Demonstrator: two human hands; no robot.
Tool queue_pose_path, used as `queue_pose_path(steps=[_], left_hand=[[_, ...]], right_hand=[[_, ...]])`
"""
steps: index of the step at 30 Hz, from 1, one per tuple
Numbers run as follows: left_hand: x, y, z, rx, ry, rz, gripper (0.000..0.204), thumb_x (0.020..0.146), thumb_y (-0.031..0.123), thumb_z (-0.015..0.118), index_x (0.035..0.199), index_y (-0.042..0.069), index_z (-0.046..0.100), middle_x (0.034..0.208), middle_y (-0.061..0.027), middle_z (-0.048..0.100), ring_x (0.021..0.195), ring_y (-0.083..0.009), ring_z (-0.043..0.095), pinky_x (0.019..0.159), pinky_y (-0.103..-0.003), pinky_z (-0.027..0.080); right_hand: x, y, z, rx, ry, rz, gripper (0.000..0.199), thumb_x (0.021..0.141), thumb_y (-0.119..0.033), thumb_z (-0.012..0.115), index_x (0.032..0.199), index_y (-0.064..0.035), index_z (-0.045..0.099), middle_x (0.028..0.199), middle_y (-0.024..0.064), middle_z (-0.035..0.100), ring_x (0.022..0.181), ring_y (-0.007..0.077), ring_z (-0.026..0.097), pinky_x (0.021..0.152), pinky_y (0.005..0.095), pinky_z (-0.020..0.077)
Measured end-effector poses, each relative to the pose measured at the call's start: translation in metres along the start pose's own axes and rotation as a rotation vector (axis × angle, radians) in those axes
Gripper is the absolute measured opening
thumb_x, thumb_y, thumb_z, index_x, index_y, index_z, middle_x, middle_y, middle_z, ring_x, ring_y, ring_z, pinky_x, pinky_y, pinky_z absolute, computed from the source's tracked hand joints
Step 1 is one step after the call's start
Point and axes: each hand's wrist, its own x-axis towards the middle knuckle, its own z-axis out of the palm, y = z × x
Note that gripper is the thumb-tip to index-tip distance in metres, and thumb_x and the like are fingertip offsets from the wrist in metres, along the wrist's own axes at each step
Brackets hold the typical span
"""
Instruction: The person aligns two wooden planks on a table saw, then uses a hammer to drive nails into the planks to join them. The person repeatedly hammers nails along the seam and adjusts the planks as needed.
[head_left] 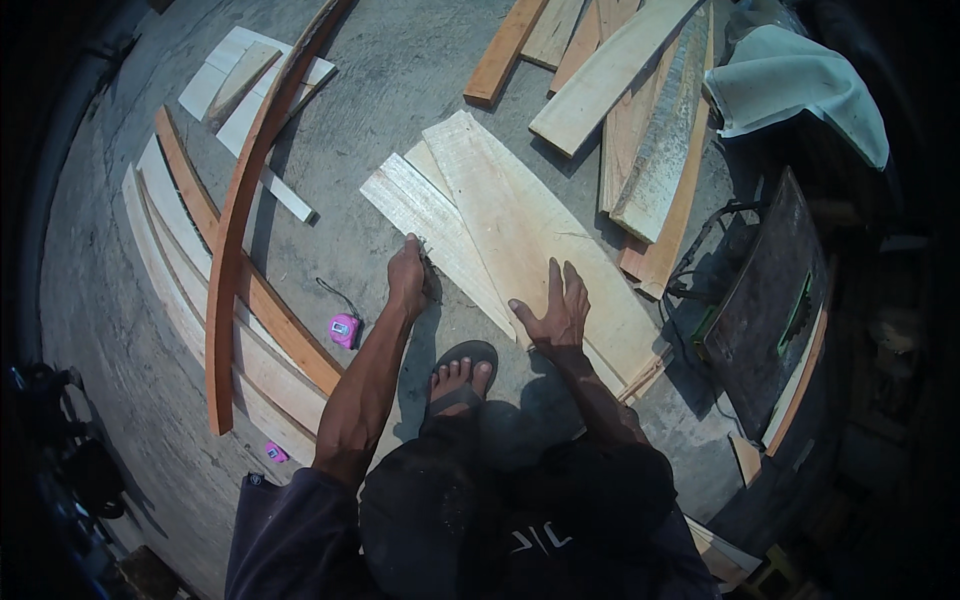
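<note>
Pale wooden boards (530, 220) lie stacked on the concrete in front of me, running from upper left to lower right. A narrower pale board (425, 225) sticks out along the left side of this stack. Beside its left edge, my left hand (405, 277) is closed, its fingers curled downward; what they grip, if anything, is too small to make out. Over the lower part of the wide board, my right hand (560, 308) is open with thumb and fingers spread. Whether its palm touches the wood, I cannot tell.
A pink tape measure (344, 330) lies left of my foot, and a smaller pink item (276, 452) farther down. Long reddish beams (228, 270) cross pale planks at left. More planks (610, 110) lie at the far right, near a table saw (765, 310) and a light cloth (790, 85).
</note>
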Motion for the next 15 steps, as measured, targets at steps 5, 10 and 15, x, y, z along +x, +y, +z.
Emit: queue_pose_path(steps=[5, 10, 15], left_hand=[[-0.034, -0.016, -0.030, 0.332, -0.005, 0.132, 0.050, 0.111, 0.047, 0.050, 0.078, 0.010, 0.057, 0.067, 0.0044, 0.044, 0.061, -0.0097, 0.036, 0.057, -0.033, 0.032], [-0.049, -0.043, -0.056, 0.477, 0.022, 0.216, 0.054, 0.111, 0.046, 0.051, 0.074, 0.007, 0.055, 0.068, 0.0032, 0.044, 0.066, -0.0091, 0.037, 0.059, -0.034, 0.034], [-0.054, -0.063, -0.069, 0.542, 0.060, 0.203, 0.056, 0.109, 0.046, 0.052, 0.078, 0.001, 0.058, 0.069, -0.0013, 0.049, 0.069, -0.0120, 0.042, 0.063, -0.036, 0.039]], right_hand=[[-0.031, 0.022, -0.034, 0.121, -0.115, 0.035, 0.106, 0.077, -0.040, 0.091, 0.160, -0.0008, 0.036, 0.161, 0.0333, 0.032, 0.147, 0.0502, 0.035, 0.119, 0.0610, 0.0335], [-0.040, 0.013, -0.034, -0.176, -0.251, -0.141, 0.111, 0.073, -0.045, 0.092, 0.160, -0.0046, 0.038, 0.161, 0.0339, 0.032, 0.147, 0.0505, 0.035, 0.117, 0.0608, 0.0342], [-0.032, 0.015, -0.038, -0.123, -0.320, -0.071, 0.109, 0.071, -0.033, 0.093, 0.160, -0.0026, 0.037, 0.162, 0.0352, 0.031, 0.145, 0.0513, 0.036, 0.120, 0.0567, 0.0352]])
